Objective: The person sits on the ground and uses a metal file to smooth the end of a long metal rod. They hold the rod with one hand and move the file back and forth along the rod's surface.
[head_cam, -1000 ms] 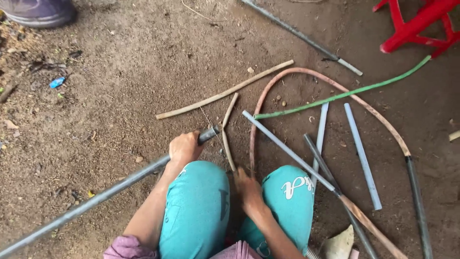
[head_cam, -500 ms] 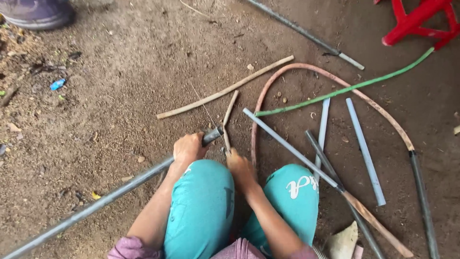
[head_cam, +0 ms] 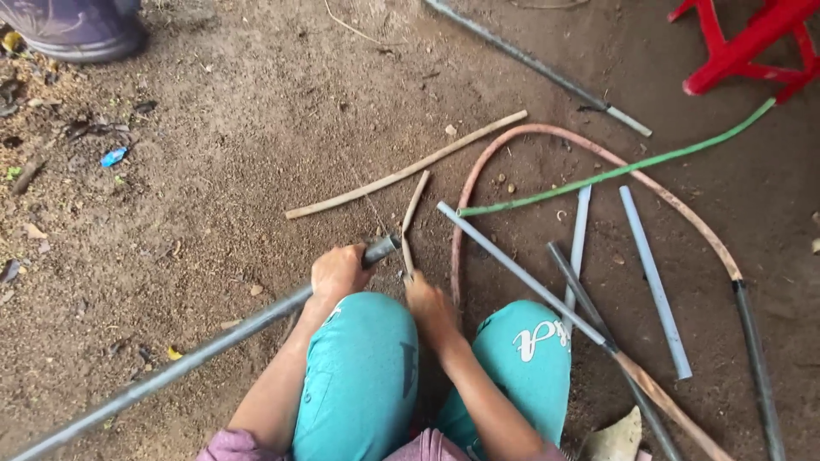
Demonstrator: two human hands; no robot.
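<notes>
Fingers of left hand wrapped tight round long grey pipe, near its far end, pipe slanting off toward near left over dirt. Just right, right hand pinching near end of thin tan stick. Further right, pink hose, green hose, grey rods scattered.

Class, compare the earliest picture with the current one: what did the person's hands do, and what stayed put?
The right hand moved forward from between the knees to the short bent stick by the pipe's end. The left hand kept gripping the long grey pipe. The loose pipes and the hoses on the dirt stayed put.
</notes>
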